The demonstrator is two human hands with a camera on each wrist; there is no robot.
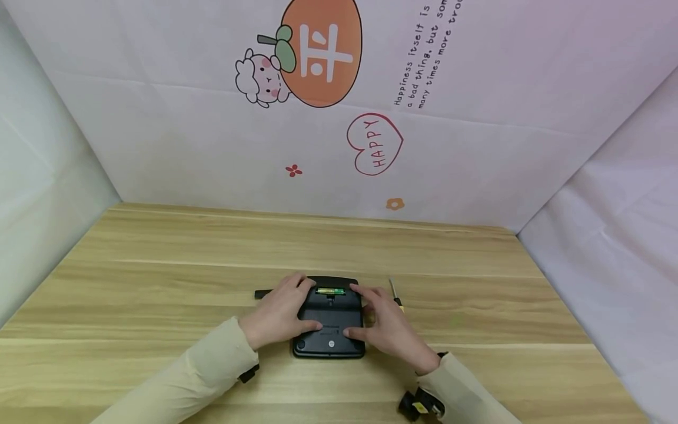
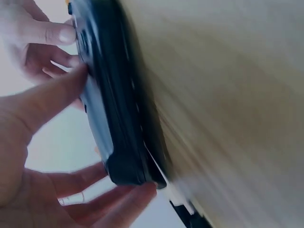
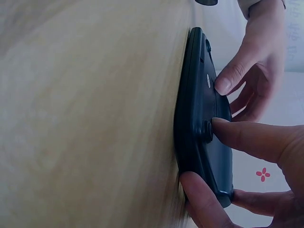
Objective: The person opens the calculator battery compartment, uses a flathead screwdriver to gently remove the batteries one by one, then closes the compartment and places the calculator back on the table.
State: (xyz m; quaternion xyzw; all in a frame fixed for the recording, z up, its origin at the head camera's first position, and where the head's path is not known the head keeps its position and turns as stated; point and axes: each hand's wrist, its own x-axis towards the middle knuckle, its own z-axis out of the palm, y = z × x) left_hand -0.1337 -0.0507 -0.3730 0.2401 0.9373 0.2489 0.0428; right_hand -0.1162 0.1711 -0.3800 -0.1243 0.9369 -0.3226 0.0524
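Observation:
A black calculator (image 1: 329, 330) lies back side up on the wooden table, its battery bay exposed near the far end. A green and gold battery (image 1: 331, 291) sits crosswise in that bay. My left hand (image 1: 281, 309) grips the left side, thumb on the back and fingers round the far corner. From the right, my right hand (image 1: 389, 324) holds the other side the same way, its thumb near the middle of the back. Both thumbs press on the calculator (image 3: 197, 123) in the right wrist view. Its keys and display are hidden underneath.
A screwdriver (image 1: 396, 294) with a thin metal shaft lies just right of the calculator. To the left, a narrow black piece (image 1: 262, 294) shows beyond my left hand. White printed cloth (image 1: 212, 135) stands behind the wooden table (image 1: 159, 271), with more white cloth at both sides.

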